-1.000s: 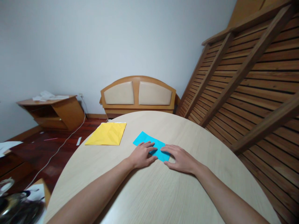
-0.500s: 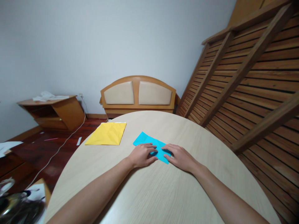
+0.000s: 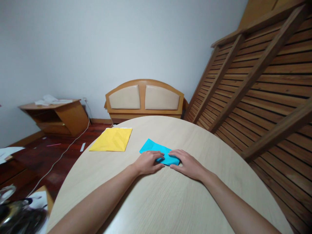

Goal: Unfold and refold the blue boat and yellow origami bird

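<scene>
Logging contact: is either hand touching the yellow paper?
No, the left hand and right hand are both on the blue paper, away from the yellow paper.

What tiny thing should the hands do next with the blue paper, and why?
Maybe the right hand should gently press its end of the blue paper: the paper doesn't look quite flat, and the left hand rests on it, so could steady it.

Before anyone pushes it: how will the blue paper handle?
The blue paper is probably light and floppy, since it looks thin and creased. Pushed, it would likely slide or buckle rather than roll or tip: it lies low on the smooth-looking table.
</scene>
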